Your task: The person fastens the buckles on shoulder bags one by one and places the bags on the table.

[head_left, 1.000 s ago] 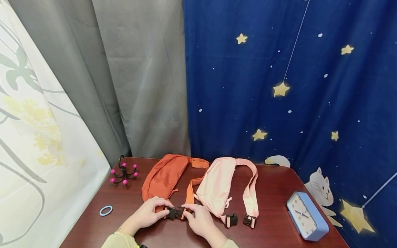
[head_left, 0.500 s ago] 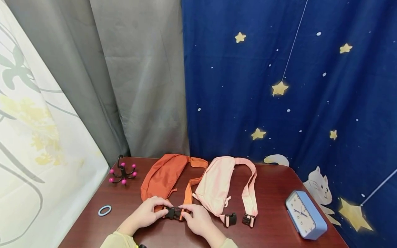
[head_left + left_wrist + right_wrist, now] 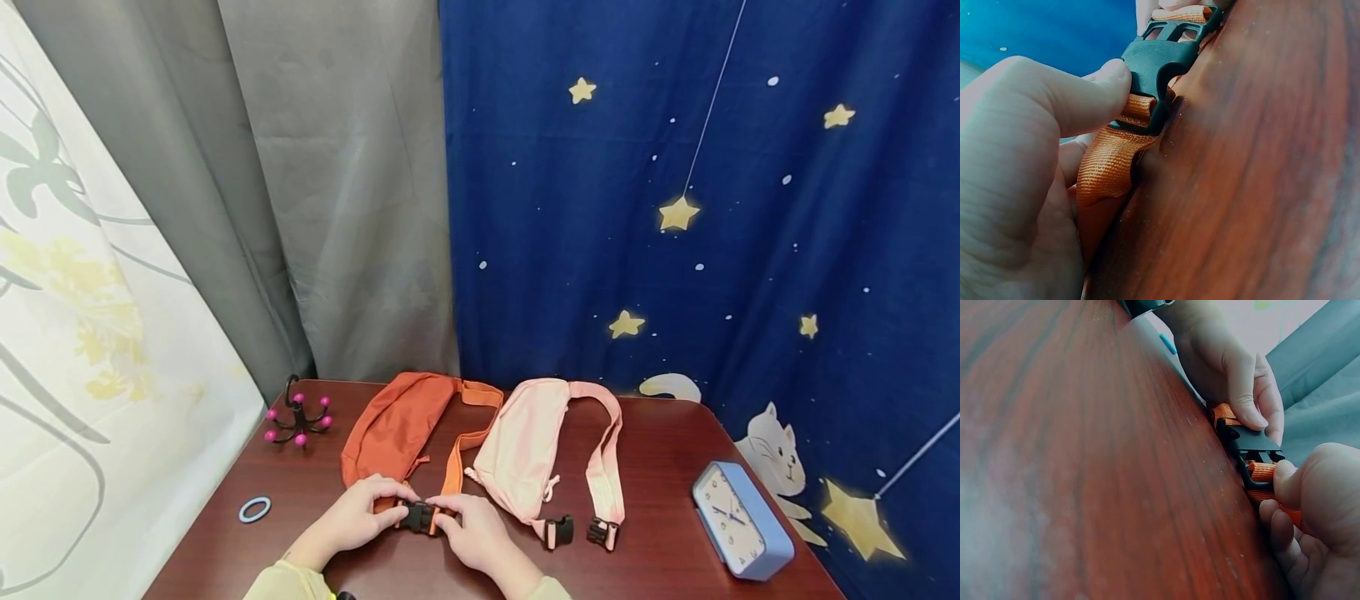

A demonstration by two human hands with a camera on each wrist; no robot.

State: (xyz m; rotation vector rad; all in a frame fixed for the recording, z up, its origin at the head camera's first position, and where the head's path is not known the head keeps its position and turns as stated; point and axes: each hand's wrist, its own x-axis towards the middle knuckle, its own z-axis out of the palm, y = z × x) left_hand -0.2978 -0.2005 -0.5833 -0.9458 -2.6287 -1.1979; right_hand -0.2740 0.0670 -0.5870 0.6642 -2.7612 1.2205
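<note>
Between both hands, low in the head view, is the black side-release buckle [image 3: 417,517] of an orange waist bag [image 3: 397,421]. My left hand [image 3: 360,514] pinches the socket half [image 3: 1147,65], thumb on top, where the orange webbing [image 3: 1110,165] loops through. At the other end my right hand [image 3: 476,532] pinches the prong half [image 3: 1259,481] and its strap. The prong half sits inserted in the socket, its frame still showing beyond the socket's edge in the left wrist view. The bag lies flat on the table behind the hands.
A pink waist bag [image 3: 522,450] lies to the right, its buckle halves [image 3: 558,532] apart. Further right stands a blue alarm clock [image 3: 742,521]. On the left are a light-blue ring [image 3: 255,509] and a black hook rack [image 3: 300,421] with pink tips. Curtains [image 3: 360,192] hang behind the table.
The right hand has moved slightly left, toward the left hand. The gap between the two buckle halves has closed, and the prong half has gone into the socket half.
</note>
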